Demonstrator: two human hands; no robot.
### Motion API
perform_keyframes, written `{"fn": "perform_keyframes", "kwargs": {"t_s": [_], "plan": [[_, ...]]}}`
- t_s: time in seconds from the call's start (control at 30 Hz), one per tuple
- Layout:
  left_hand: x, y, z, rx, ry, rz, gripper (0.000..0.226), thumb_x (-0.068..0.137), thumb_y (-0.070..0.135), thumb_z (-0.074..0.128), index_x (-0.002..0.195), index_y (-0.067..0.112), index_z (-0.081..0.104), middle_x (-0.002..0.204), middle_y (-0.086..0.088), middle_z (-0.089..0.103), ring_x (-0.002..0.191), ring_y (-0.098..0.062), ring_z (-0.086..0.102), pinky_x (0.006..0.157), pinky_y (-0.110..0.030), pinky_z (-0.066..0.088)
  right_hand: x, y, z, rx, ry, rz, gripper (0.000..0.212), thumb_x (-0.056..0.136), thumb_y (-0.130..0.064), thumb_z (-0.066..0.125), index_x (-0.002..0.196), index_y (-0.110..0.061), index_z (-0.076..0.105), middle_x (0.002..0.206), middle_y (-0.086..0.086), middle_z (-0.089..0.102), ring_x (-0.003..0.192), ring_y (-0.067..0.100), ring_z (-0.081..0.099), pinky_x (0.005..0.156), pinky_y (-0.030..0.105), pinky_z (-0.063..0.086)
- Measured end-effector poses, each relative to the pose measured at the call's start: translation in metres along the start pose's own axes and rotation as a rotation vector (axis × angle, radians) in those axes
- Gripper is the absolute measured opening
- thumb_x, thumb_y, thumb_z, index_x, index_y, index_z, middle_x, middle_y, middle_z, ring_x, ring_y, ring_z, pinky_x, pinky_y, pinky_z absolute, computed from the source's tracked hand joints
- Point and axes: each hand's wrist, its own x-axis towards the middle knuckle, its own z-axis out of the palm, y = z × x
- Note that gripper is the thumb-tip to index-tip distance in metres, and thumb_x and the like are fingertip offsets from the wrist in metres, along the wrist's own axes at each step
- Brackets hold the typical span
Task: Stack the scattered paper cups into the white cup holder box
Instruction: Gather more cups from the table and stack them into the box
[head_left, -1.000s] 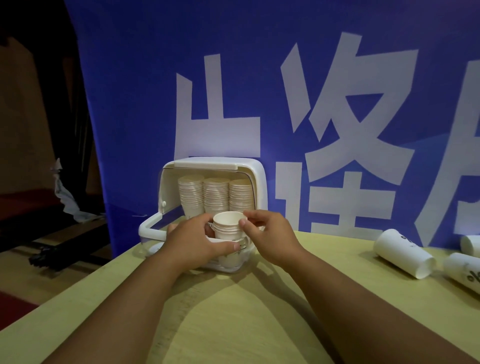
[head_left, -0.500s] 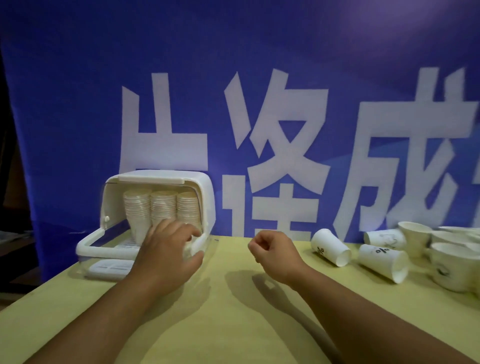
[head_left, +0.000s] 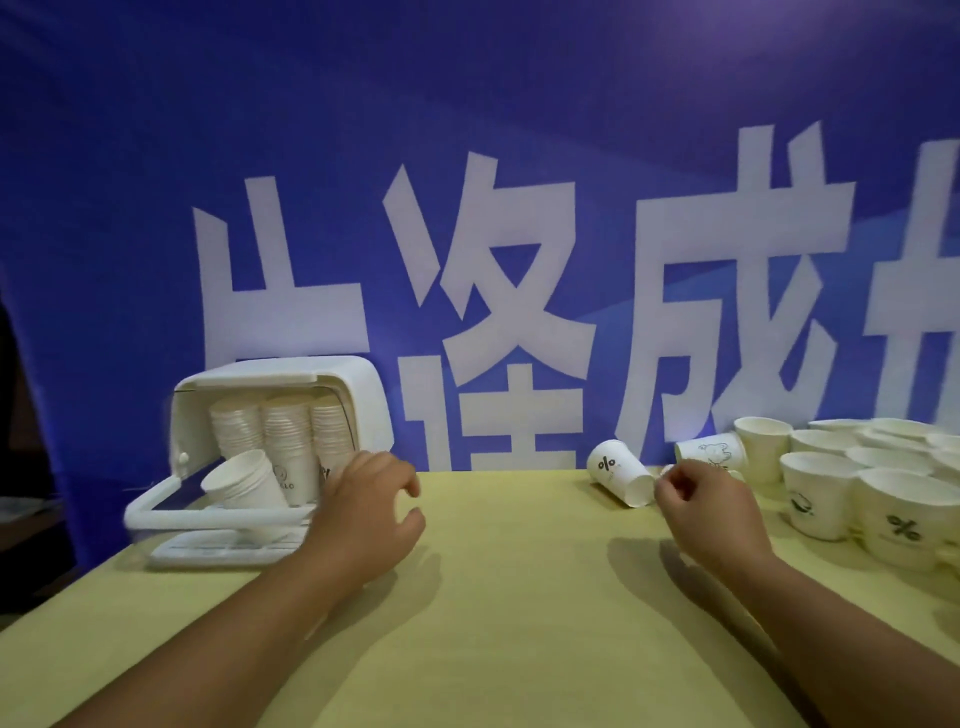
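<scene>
So the white cup holder box (head_left: 358, 395) sits at the far left of the yellow table (head_left: 519, 613), right up against the blue banner (head_left: 467, 130) with the big white characters. Its front flap (head_left: 208, 519) is dropped open toward the person. Inside are three stacks of paper cups (head_left: 283, 431) standing side by side at the back, and one tilted cup (head_left: 244, 480) leans in front of them, mouth pointing up and to the left, not nested on anything.

The rest are over on the right: a cup on its side (head_left: 621, 480) with a % mark, a second toppled cup (head_left: 711, 452) just behind it, and then a whole bunch of upright cups (head_left: 821, 493) crowded by the table's right edge.

The left hand (head_left: 363, 514) is at the box's right front corner, fingers loosely curved with a gap to the thumb, holding nothing. Can't tell if it actually touches the flap. The right hand (head_left: 706, 506) is just beside the sideways % cup, fingers curled in tight, nothing in it that I can see.
</scene>
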Motion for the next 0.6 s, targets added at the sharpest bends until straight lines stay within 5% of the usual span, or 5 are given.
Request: {"fn": "perform_keyframes", "kwargs": {"t_s": [0.07,0.2,0.33,0.47,0.6], "plan": [[0.007,0.035,0.009,-0.126,-0.132,-0.049,0.013,0.078,0.042,0.062,0.089,0.035,0.057,0.092,0.019,0.056,0.094,-0.01,0.052,0.088,-0.035,0.047,-0.001,0.01,-0.006,-0.026,0.111,0.054,0.003,0.094,-0.023,0.067,0.095,-0.025,0.07,0.087,-0.003,0.066,0.074,0.015,0.062,0.069,0.038,0.06],[0.022,0.099,0.044,-0.306,-0.273,-0.13,0.02,0.087,0.037,0.072,0.103,0.035,0.06,0.109,0.017,0.058,0.095,-0.004,0.056,0.087,-0.03,0.053,0.003,0.016,-0.017,-0.004,0.222,0.212,0.034,0.092,-0.023,0.069,0.125,-0.022,0.061,0.128,0.008,0.044,0.089,0.023,0.053,0.076,0.034,0.051],[0.039,0.144,0.088,-0.425,-0.406,-0.19,0.058,0.085,0.044,0.072,0.138,0.04,0.047,0.138,0.016,0.036,0.104,-0.01,0.058,0.093,-0.032,0.051,0.003,0.018,-0.014,0.098,0.193,0.368,0.049,0.09,-0.02,0.07,0.133,-0.029,0.05,0.136,0.01,0.029,0.078,0.022,0.056,0.082,0.039,0.059],[0.059,0.172,0.127,-0.458,-0.465,-0.189,0.087,0.081,0.044,0.071,0.155,0.044,0.026,0.16,0.01,0.015,0.133,-0.02,0.047,0.106,-0.035,0.043,0.009,0.03,-0.012,0.132,0.105,0.375,0.045,0.09,-0.021,0.067,0.131,-0.03,0.053,0.135,0.013,0.039,0.078,0.022,0.056,0.086,0.038,0.053],[0.079,0.187,0.156,-0.518,-0.449,-0.215,0.106,0.079,0.039,0.077,0.162,0.038,0.011,0.167,0.007,0.011,0.145,-0.02,0.036,0.114,-0.038,0.036,0.02,0.045,-0.009,0.152,0.035,0.3,0.049,0.086,-0.023,0.068,0.132,-0.027,0.053,0.128,0.008,0.059,0.102,0.026,0.058,0.086,0.036,0.048]]}}
